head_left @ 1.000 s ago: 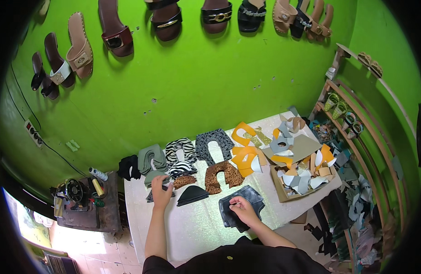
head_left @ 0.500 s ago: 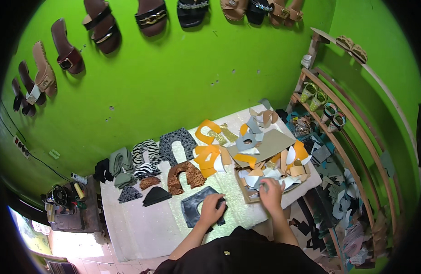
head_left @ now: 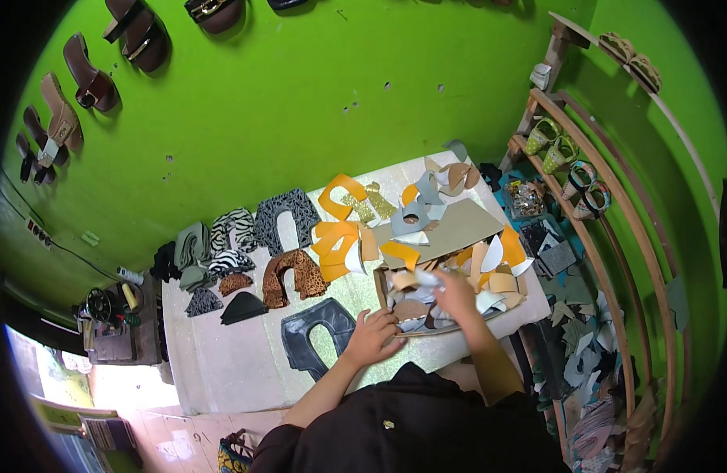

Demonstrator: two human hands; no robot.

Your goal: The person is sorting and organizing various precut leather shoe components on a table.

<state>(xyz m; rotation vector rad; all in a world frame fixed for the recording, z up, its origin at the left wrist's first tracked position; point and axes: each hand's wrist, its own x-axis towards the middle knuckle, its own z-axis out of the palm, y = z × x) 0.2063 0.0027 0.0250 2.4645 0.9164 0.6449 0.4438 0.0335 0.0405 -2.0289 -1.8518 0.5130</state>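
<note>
My right hand (head_left: 456,299) is inside a shallow cardboard box (head_left: 426,333) of cut leather scraps, its fingers closed on a whitish scrap (head_left: 428,279), partly blurred. Orange, tan, white and grey pieces fill the box. At the box's near left corner rests my left hand (head_left: 371,339), fingers stretched and apart, holding nothing. Just left of it, a dark grey U-shaped leather piece (head_left: 299,335) lies flat on the pale table (head_left: 221,363).
Stacks of cut pieces line the table's far side: zebra print (head_left: 232,229), leopard print (head_left: 294,277) and orange (head_left: 337,246). A cardboard sheet (head_left: 450,229) lies behind the box. A wooden rack (head_left: 592,213) with sandals stands at right; a machine (head_left: 103,315) sits at left.
My left hand has left the dark grey piece and moved right to the box's corner. My right hand has shifted deeper into the scraps, now gripping a whitish one. The view has shifted.
</note>
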